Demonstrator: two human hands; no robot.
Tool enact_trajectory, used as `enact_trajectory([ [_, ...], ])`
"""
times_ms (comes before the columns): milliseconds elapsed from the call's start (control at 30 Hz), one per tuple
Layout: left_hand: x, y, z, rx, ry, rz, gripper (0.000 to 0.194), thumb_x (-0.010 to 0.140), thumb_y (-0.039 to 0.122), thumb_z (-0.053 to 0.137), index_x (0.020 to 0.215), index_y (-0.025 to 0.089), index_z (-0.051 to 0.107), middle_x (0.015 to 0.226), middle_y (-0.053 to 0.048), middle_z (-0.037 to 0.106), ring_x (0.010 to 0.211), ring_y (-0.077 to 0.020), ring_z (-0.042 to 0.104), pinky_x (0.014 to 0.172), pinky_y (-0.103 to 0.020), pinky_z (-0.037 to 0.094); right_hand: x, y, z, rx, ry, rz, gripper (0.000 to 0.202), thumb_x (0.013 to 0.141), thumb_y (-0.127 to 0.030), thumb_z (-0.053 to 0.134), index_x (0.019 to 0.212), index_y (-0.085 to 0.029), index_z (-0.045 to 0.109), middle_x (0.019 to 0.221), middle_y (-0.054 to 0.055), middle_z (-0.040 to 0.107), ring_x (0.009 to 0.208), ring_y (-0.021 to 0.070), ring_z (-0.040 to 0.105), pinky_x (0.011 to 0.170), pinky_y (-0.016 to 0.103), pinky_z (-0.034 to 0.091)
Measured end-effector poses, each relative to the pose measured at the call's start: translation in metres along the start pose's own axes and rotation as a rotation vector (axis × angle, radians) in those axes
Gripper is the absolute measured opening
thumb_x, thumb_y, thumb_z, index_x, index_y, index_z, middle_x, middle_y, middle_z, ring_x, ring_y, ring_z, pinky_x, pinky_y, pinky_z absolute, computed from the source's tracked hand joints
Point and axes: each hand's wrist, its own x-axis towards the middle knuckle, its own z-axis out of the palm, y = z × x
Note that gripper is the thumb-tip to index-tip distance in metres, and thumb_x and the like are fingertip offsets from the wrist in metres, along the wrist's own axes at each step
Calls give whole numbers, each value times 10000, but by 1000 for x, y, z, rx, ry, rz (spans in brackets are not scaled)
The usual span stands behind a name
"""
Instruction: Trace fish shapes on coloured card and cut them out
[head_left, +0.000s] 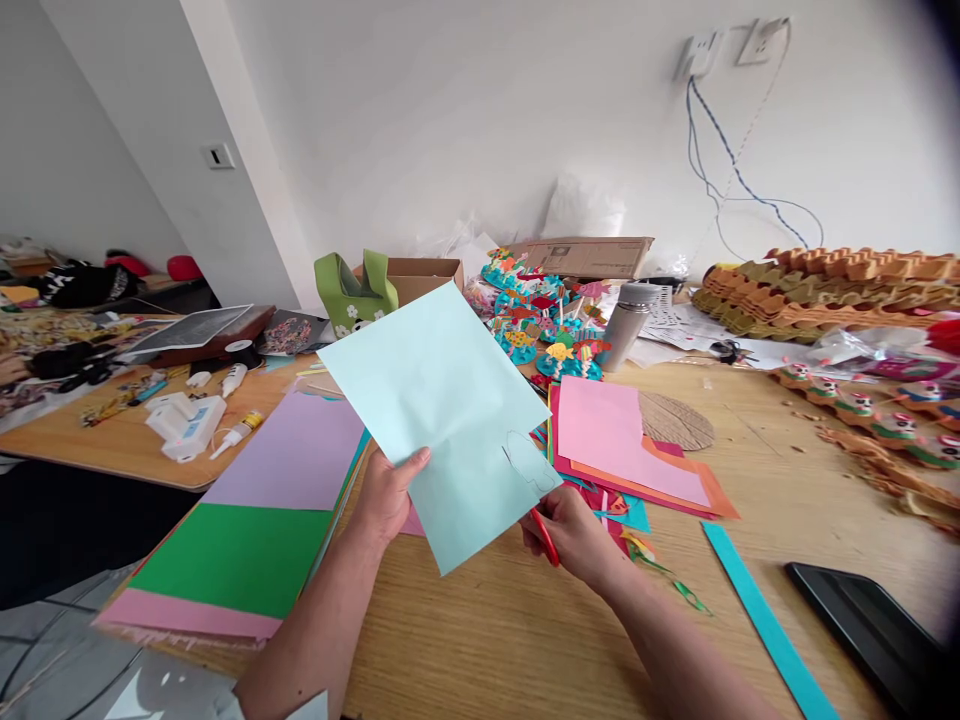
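Observation:
A light blue sheet of paper (442, 390) is held up above the table, tilted toward me. My left hand (390, 490) grips its lower left edge, thumb on top and fingers behind. A pencilled outline (529, 460) shows near the sheet's right corner. Beside that corner my right hand (559, 525) is closed round red-handled scissors (546, 540); their blades are hidden by the paper and hand. Pink paper (600, 430) with a piece cut away lies on orange and dark red sheets to the right.
Coloured sheets (247, 550) are stacked at left. Paper fish decorations (559, 350), a grey bottle (628, 325) and a green bag (356, 295) stand behind. A turquoise strip (765, 620) and black phone-like device (862, 620) lie at right, below egg cartons (847, 280).

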Motion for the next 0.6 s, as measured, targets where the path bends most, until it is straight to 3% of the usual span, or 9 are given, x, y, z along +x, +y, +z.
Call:
enact_trajectory([
  [300, -1, 3, 3, -3, 4, -70, 514, 502, 297, 891, 960, 142, 718, 1045, -120, 724, 981, -298, 667, 889, -414, 507, 0, 1, 0, 21, 13, -12, 118, 596, -245, 480, 494, -186, 477, 448, -17, 515, 407, 78, 435, 388, 198, 313],
  [600, -1, -1, 2, 35, -7, -20, 454, 544, 292, 872, 943, 143, 715, 1026, -107, 728, 982, -282, 663, 896, -391, 499, 0, 2, -1, 16, 16, -8, 106, 579, -233, 457, 500, -181, 504, 453, -13, 544, 408, 81, 450, 396, 194, 323],
])
